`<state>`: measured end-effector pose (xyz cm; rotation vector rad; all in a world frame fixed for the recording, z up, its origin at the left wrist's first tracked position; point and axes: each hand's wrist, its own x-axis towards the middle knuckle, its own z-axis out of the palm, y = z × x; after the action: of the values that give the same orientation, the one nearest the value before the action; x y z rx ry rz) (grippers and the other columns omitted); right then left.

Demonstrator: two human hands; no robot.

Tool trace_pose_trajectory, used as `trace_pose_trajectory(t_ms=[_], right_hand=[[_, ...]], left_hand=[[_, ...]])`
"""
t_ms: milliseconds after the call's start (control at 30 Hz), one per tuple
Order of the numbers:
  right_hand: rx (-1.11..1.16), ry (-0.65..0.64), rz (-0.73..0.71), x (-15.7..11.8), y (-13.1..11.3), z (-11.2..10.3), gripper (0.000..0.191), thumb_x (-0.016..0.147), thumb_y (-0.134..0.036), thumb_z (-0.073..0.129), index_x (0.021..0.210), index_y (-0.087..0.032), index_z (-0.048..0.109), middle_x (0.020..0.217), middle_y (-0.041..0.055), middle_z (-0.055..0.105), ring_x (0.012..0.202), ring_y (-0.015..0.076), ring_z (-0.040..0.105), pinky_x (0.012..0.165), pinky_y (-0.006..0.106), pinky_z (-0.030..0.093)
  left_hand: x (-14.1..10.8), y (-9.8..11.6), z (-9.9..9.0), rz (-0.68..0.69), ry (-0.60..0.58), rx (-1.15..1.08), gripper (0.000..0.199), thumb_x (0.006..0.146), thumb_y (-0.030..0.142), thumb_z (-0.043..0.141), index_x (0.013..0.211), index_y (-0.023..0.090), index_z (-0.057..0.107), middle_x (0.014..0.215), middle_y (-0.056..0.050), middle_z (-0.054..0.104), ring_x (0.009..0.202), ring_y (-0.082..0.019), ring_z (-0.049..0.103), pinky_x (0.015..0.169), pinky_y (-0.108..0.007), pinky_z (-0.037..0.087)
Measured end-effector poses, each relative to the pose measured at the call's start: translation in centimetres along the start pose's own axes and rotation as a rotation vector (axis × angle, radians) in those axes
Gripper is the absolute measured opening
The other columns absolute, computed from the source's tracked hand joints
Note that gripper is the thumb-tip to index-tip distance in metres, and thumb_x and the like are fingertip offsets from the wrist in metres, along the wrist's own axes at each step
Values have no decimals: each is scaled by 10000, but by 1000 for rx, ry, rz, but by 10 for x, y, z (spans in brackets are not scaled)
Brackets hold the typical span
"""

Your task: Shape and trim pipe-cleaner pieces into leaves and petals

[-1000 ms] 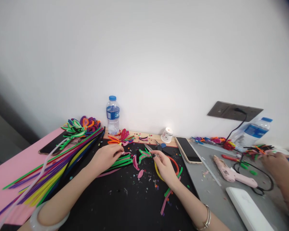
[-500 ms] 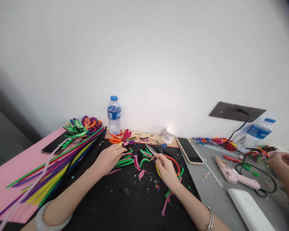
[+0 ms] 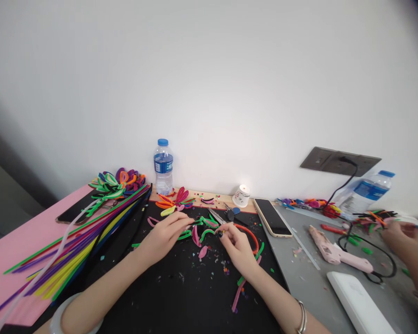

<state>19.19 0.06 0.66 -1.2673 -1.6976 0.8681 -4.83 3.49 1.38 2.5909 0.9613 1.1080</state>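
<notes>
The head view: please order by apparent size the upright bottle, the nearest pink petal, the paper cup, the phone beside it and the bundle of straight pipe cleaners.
1. Bundle of straight pipe cleaners
2. Upright bottle and phone: too alike to rank
3. Paper cup
4. Nearest pink petal

The pipe cleaners [image 3: 75,257] reach me as fuzzy and matt. I see 2 clear, glossy plastic bottles [image 3: 164,178], shiny metal scissor blades [image 3: 216,215], a smooth plastic glue gun [image 3: 350,260], a glossy phone screen [image 3: 273,216], pale wood edging [image 3: 226,199], a matt black mat [image 3: 181,297] and a smooth, matt wall [image 3: 209,93].
</notes>
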Motion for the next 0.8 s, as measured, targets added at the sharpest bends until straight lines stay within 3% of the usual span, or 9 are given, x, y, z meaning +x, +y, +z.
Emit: trace_pose_trajectory(t_ms=[100, 233, 400, 633, 800], right_hand=[[80, -131, -29, -6, -7, 5, 197, 770, -224, 575, 961, -198, 535, 592, -70, 435, 488, 94, 378, 483, 213, 297], [107, -93, 32, -12, -11, 12, 77, 740, -229, 610, 795, -195, 569, 523, -72, 445, 446, 87, 391, 451, 206, 304], [319, -76, 191, -9, -4, 15, 129, 759, -300, 588, 723, -191, 528, 548, -20, 591, 392, 92, 446, 391, 203, 327], [351, 55, 204, 4, -1, -2, 159, 781, -335, 565, 748, -188, 515, 522, -45, 554, 384, 71, 393, 390, 192, 292], [316, -32, 194, 5, -1, -5, 163, 781, -344, 565, 759, -189, 520, 514, -63, 513, 378, 68, 365, 388, 195, 274]], left_hand=[[-3, 19, 10, 44, -23, -126, 250, 932, 162, 412, 1104, 195, 591, 1016, -78, 617, 957, -149, 594, 845, -254, 492], [-4, 36, 23, 47, -122, -256, 217, 921, 172, 439, 1040, 194, 619, 916, -58, 652, 848, -143, 614, 770, -238, 505], [-2, 34, 27, -148, -72, -324, 146, 874, 182, 521, 932, 193, 655, 860, -38, 695, 797, -153, 640, 755, -254, 505], [2, 12, 21, -574, 29, -507, 190, 856, 287, 504, 971, 163, 591, 794, -41, 685, 638, -160, 652, 604, -261, 504], [4, 19, 17, -566, -156, -678, 303, 911, 284, 368, 1176, 181, 472, 823, -33, 665, 479, -91, 504, 503, -226, 407]])
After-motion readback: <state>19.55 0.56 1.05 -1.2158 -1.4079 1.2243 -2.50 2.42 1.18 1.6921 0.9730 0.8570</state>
